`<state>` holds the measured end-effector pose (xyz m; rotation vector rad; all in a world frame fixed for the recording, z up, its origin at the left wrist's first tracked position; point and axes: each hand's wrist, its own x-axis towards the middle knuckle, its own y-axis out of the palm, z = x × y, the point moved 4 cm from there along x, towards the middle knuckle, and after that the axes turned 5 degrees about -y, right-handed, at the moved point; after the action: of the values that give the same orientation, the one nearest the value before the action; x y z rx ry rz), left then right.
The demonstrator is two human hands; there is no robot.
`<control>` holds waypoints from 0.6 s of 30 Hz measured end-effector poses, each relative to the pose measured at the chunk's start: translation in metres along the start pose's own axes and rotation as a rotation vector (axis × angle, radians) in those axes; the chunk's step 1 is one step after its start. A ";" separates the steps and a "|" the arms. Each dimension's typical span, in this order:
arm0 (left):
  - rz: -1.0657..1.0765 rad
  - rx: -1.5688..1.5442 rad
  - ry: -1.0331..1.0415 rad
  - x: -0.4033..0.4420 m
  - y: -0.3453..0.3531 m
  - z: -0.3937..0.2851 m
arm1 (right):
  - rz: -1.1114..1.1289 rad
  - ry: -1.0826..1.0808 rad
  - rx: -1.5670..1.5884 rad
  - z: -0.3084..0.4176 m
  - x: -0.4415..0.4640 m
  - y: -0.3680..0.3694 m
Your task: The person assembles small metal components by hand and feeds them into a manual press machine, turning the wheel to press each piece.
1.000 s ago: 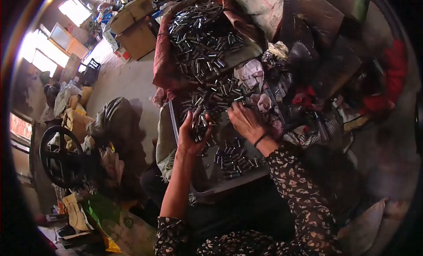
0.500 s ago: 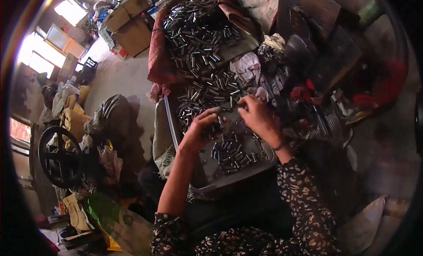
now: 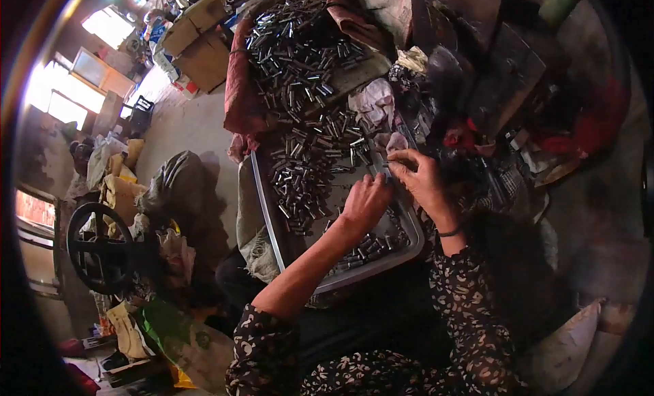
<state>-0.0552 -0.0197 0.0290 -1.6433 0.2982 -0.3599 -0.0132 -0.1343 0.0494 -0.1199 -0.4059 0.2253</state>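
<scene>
Small metal cylinders lie heaped in the left and far parts of a grey plastic tray. My left hand is over the tray's right half, its fingers curled and pointing toward my right hand. What it holds, if anything, is hidden. Thumb and fingers of my right hand are pinched together above the tray's right rim, close to the left fingertips; anything between them is too small to make out. Below my left hand, a second group of metal cylinders sits at the tray's near end, partly covered by my forearm.
Beyond the tray, an opened reddish sack holds a larger heap of cylinders. A crumpled pale cloth lies at its right. Dark boards and rags crowd the right side. A black handwheel stands left, with cardboard boxes behind.
My left hand has moved right across the tray, from the heap to beside my right hand, and its fingers have curled. My right hand has shifted slightly right.
</scene>
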 end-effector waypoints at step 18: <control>-0.186 -1.100 -0.043 -0.048 -0.013 0.054 | 0.126 0.324 0.187 -0.005 -0.015 0.017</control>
<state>-0.0774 0.0501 0.0346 -2.7682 0.3336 -0.3104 -0.0278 -0.1216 0.0370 0.0034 -0.0534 0.3604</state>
